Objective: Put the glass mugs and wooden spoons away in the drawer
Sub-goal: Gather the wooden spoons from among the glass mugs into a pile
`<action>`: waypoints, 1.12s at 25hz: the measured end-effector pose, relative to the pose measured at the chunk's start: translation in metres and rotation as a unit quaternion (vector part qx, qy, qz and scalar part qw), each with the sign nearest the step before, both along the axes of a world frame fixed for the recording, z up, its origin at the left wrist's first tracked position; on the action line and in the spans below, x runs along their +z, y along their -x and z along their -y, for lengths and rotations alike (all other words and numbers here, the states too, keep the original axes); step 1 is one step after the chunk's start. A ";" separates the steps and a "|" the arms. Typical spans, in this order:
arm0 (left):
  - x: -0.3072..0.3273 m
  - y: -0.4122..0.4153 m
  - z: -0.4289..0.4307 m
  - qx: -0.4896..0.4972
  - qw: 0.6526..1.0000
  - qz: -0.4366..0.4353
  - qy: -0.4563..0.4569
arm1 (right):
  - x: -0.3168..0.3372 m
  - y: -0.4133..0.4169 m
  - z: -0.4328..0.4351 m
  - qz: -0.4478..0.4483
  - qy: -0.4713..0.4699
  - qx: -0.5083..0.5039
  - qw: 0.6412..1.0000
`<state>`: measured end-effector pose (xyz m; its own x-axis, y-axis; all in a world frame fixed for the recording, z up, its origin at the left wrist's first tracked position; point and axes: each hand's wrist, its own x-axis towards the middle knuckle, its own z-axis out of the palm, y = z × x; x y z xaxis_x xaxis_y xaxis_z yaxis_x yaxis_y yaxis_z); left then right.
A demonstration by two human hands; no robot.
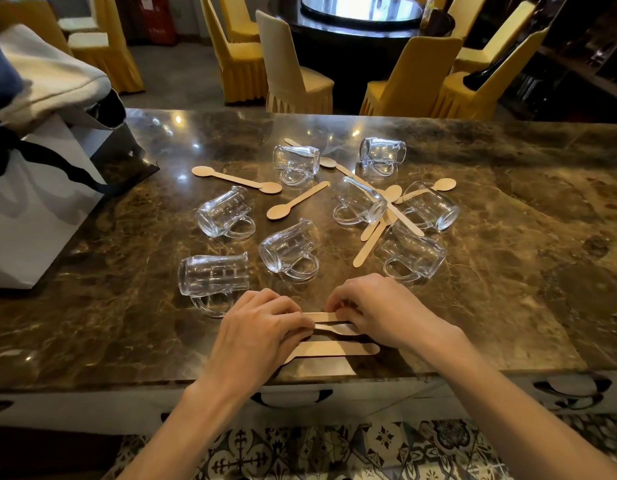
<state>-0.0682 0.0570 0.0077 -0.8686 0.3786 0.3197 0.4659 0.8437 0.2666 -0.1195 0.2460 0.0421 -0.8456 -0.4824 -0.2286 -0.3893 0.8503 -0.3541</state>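
Note:
Several clear glass mugs lie on their sides on the brown marble counter (pixel 508 271), the nearest one (pixel 213 276) just left of my hands. Wooden spoons are scattered among them, one (pixel 236 179) at the back left, several crossed in a pile (pixel 383 220) on the right. Close to the counter's front edge lie three wooden spoons (pixel 334 348) side by side. My left hand (pixel 258 334) presses on their left ends and my right hand (pixel 379 310) pinches their right ends. A closed white drawer with a dark cut-out handle (pixel 289 398) sits below the counter edge.
A white and grey paper bag (pixel 33 209) with black ribbon stands at the counter's left, cloth on top. Another drawer handle (pixel 570 388) shows at the right. Yellow-covered chairs (pixel 293 74) and a dark round table stand beyond the counter. Patterned floor tiles lie below.

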 end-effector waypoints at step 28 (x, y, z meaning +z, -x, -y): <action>0.071 0.082 0.042 -0.004 0.997 0.051 -0.059 | 0.045 0.081 0.008 -0.100 0.054 0.000 0.993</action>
<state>-0.1506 0.0146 0.0788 -0.8961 0.3505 0.2723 0.4377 0.7997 0.4110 -0.2002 0.2378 0.0869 -0.8692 -0.4945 -0.0023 -0.4608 0.8116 -0.3592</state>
